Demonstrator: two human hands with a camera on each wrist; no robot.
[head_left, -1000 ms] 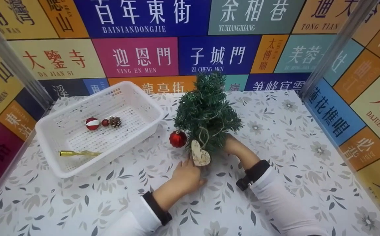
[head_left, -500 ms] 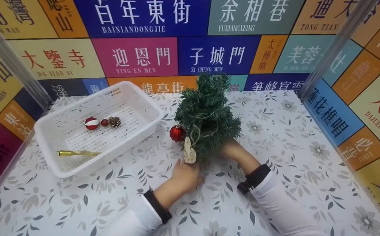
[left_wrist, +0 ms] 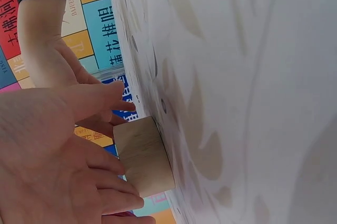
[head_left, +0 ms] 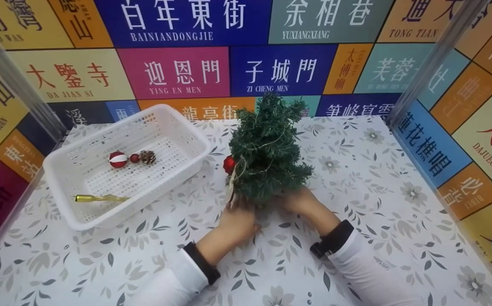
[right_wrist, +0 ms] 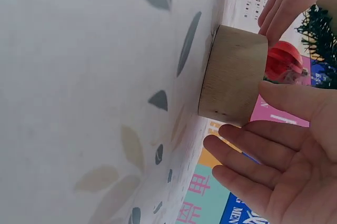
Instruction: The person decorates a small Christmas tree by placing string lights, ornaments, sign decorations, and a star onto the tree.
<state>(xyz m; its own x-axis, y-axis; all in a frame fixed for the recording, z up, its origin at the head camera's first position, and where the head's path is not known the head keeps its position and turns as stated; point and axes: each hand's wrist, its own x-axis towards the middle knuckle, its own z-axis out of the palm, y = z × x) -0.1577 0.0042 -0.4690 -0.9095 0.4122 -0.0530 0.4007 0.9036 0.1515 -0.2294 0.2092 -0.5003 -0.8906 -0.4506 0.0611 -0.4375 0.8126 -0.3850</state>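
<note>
A small green tree [head_left: 269, 148] stands upright on a desk [head_left: 399, 255] with a pale leaf-and-flower pattern, about midway between the left and right edges and toward the far edge. Its wooden base [right_wrist: 234, 76], hidden from the head view by branches and hands, shows in both wrist views, resting on the desk. A person's two bare hands flank it. The left hand [head_left: 237, 223] is at the tree's near left side; its fingers are extended and only slightly bent, their tips at the side of the base, not clenched. The right hand [head_left: 300, 200] is on the other side, fingers straight and spread, not closed around anything, with the thumb touching the base. On the tree's left side hang a red ball [head_left: 228, 164] and, just nearer, a heart [head_left: 230, 191] seen almost edge-on, on a loop of cord [head_left: 241, 168]. A white basket [head_left: 59, 187] with small holes sits slantwise near the far left corner of the desk. In it, a striped ball [head_left: 118, 160], a small red bead [head_left: 134, 158] and a cone [head_left: 148, 157] lie in a row, and a gold stick [head_left: 97, 198] lies closer to its near end. Beyond the far edge rises a wall [head_left: 173, 72] of coloured panels with large characters.
</note>
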